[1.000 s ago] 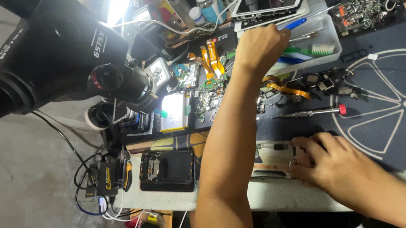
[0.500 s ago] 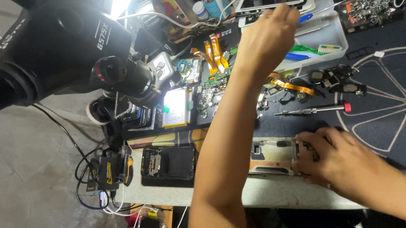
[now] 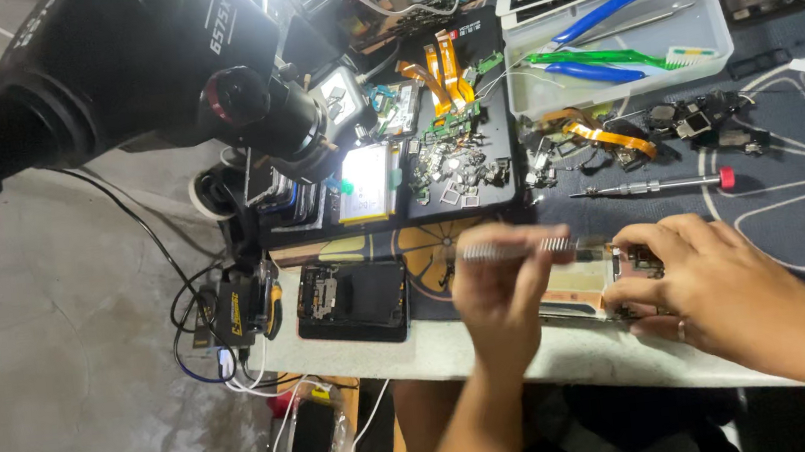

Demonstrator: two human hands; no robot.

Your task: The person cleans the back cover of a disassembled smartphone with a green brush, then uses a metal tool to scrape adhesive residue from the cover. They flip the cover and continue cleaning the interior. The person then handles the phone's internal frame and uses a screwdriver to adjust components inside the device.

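Observation:
My left hand (image 3: 500, 300) is raised over the near edge of the bench and pinches a thin metal tool (image 3: 514, 247). The tool lies level and is blurred; it looks like tweezers. Just right of it my right hand (image 3: 716, 273) lies flat on an opened phone (image 3: 578, 282), fingers pressing its right end down. The phone's inner parts show between the two hands. The tip of the tool hangs just above the phone's upper edge.
A large black microscope (image 3: 136, 65) juts in from the upper left. A second opened black device (image 3: 351, 301) lies left of my hands. A red-capped screwdriver (image 3: 648, 187), loose flex cables and small parts lie behind, as does a white tray (image 3: 716, 34) of blue-handled tools.
My left hand has drawn back from the white tray at the far side to just above the phone, now holding the thin metal tool. My right hand stayed on the phone.

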